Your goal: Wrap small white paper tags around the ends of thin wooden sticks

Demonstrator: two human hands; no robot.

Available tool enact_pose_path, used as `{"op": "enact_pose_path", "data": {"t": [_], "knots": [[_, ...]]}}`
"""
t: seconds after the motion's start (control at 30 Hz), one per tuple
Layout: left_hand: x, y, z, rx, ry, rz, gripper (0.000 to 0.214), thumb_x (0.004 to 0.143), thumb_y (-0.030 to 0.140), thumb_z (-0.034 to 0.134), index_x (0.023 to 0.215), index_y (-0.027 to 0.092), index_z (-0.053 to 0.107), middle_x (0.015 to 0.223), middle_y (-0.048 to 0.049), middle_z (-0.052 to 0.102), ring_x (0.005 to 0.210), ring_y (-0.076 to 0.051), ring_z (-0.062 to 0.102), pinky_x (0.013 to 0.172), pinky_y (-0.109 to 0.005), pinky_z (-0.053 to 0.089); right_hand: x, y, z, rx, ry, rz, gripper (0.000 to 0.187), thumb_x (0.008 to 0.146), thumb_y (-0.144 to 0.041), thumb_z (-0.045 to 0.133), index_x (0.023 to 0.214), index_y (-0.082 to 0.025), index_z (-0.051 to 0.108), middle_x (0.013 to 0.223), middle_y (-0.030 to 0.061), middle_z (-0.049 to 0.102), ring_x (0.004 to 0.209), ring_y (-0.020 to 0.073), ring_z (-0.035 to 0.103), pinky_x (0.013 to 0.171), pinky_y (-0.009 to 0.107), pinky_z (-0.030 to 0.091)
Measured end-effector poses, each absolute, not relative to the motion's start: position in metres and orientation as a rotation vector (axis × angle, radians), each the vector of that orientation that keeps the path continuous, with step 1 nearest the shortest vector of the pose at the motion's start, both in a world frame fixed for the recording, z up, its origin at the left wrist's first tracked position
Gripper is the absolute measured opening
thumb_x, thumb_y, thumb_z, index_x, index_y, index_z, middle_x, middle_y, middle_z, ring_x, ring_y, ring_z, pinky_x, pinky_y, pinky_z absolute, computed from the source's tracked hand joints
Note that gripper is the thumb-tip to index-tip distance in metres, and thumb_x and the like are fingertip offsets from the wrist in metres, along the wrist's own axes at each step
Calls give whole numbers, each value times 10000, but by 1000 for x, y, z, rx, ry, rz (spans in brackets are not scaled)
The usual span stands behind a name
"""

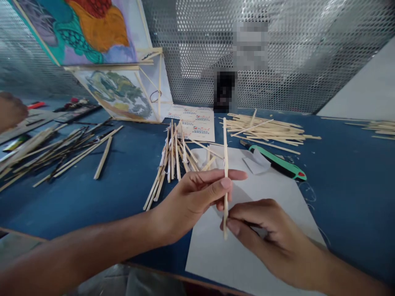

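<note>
My left hand (197,197) pinches a thin bamboo stick (225,152) between thumb and fingers, holding it upright over a white sheet of paper (262,193). My right hand (271,234) grips the same stick near its lower end, fingers curled, with something dark tucked under them that I cannot make out. A loose bundle of similar sticks (173,156) lies just beyond my left hand.
A green utility knife (277,162) lies right of the paper. Further stick piles lie at the back right (265,127) and left (55,152) of the blue table (92,197). Painted kites (117,94) lean on a perforated metal wall. Printed labels (194,121) lie behind the bundle.
</note>
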State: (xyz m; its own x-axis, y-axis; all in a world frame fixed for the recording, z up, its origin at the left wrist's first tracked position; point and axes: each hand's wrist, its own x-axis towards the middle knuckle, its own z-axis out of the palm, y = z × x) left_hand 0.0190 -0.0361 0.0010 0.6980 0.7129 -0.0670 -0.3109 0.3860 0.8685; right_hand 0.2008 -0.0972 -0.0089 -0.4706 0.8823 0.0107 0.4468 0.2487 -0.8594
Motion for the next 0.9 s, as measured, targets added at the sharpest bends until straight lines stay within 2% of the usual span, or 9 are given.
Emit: {"op": "enact_pose_path", "data": {"t": [0.07,0.27,0.43,0.57,0.77,0.9], "knots": [[18,-35,0,1014,492,693,224,972,285,641,1119,217,796,753,2,580,672,-64,483,663,-169,437,204,-97,-8,-1193,-2042,1129,318,993,-289,495,690,-195,477,593,-55,400,532,70,341,508,234,289],[17,-35,3,1179,582,749,238,965,280,644,1146,219,784,706,17,590,638,-70,523,634,-184,442,203,-102,-7,-1250,-2007,1163,224,961,-293,545,753,-210,541,592,-51,447,534,84,368,490,239,291],[16,-38,11,1326,635,688,261,967,310,632,1159,206,776,724,0,653,677,-99,593,651,-199,485,203,-104,-3,-1202,-1969,1294,273,958,-248,516,692,-200,481,578,-50,392,520,78,336,466,236,260],[15,-40,14,1296,647,625,288,990,290,590,1201,175,750,727,-10,684,697,-109,632,688,-208,514,205,-104,-2,-1088,-1918,1400,264,954,-234,532,694,-185,527,569,-54,404,513,65,343,469,222,267],[14,-38,11,1220,628,687,259,993,245,585,1146,128,757,714,-16,683,706,-112,643,728,-226,534,201,-104,-6,-1104,-1753,1384,268,901,-175,554,637,-179,504,536,-65,366,499,59,294,460,219,244],[16,-38,6,1201,549,735,252,991,260,590,1112,115,757,741,-35,684,724,-131,659,729,-250,546,199,-105,-8,-1116,-1602,1475,284,902,-242,573,630,-178,523,552,-54,387,527,75,312,486,229,262]]}}
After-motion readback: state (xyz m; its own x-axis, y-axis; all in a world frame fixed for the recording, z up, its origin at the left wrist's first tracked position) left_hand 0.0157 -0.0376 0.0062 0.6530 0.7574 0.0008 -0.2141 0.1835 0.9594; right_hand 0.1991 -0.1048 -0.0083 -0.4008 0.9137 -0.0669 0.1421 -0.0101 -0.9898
